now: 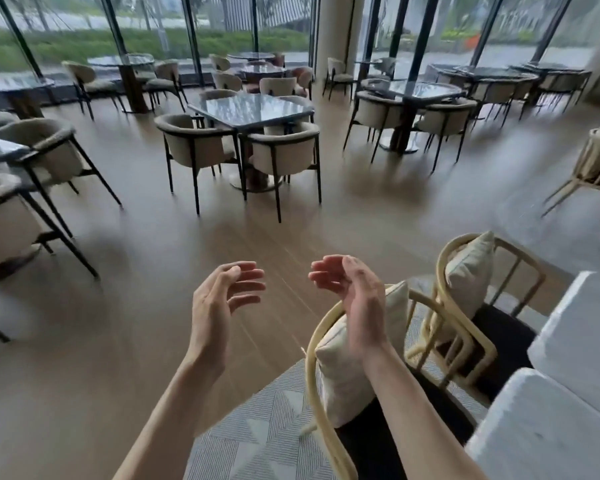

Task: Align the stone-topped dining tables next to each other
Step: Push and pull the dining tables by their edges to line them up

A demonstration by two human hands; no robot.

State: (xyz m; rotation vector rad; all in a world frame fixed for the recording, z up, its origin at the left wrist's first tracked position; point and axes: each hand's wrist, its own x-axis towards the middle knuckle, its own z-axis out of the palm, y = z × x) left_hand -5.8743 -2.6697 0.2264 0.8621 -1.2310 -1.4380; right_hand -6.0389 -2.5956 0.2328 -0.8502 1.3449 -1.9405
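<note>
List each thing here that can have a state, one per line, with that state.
Left hand: open, fingers loosely curved, holding nothing.
Right hand: open, holding nothing.
Centre stone-topped table: standing alone, chairs tucked round it.
Right stone-topped table: apart from the centre one.
Rattan chair: upright, cushion leaning on its back.

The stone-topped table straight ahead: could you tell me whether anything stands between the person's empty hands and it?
Bare floor lies ahead, but two armchairs are tucked against the near side of the table, blocking that edge. The left hand and right hand hold nothing.
</note>
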